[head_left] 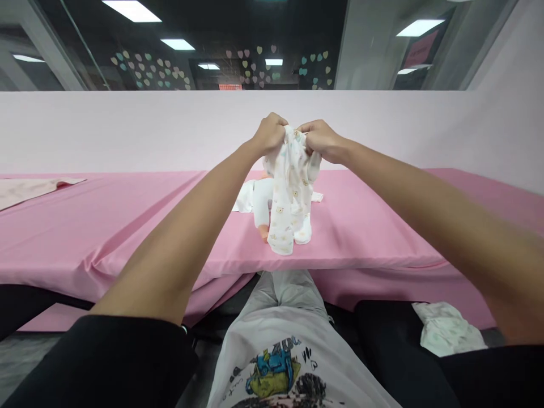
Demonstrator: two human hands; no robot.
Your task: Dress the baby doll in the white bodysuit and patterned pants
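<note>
Both my hands are raised over the pink table. My left hand and my right hand are closed on the top edge of a small white printed baby garment, which hangs down between them. Its legs dangle to just above the table's front edge. Behind the garment lies a baby doll in white clothing, one bare foot showing low beside the hanging cloth; most of the doll is hidden.
A pale pink cloth lies at the table's far left. Another white printed garment rests on a dark seat at lower right. A pink partition wall stands behind the table.
</note>
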